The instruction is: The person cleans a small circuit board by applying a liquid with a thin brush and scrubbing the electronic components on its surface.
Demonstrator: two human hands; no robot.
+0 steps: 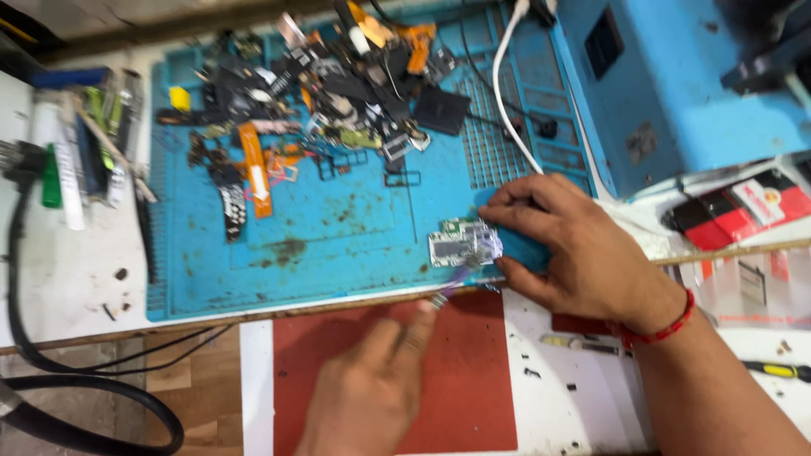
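Circuit board (456, 242) sits at the lower right of the blue work mat (338, 228), close to the mat's front edge, and your right hand (583, 253) pins it there: thumb and fingers pressed together on the board's right end, wrist with a red thread band just behind. Your left hand (372, 388) comes up from the bottom middle of the frame, blurred, its grip closed around a thin tool (452, 287) whose tip meets the board's lower edge; what kind of tool it is cannot be told through the blur.

As far as the view shows, the board is already out of any housing and lies bare on the mat, so you are working on the board itself, and this looks like mid-job rather than the start or finish. No part can be seen lifted off it.

A heap of stripped parts and orange flex cables (329, 93) fills the upper middle of the mat. A blue machine housing (676, 76) stands at the upper right, a white cable (507, 101) running down beside it. Below the mat, a red pad (473, 371) lies on the table. A yellow-handled screwdriver (777, 370) rests at the right edge.
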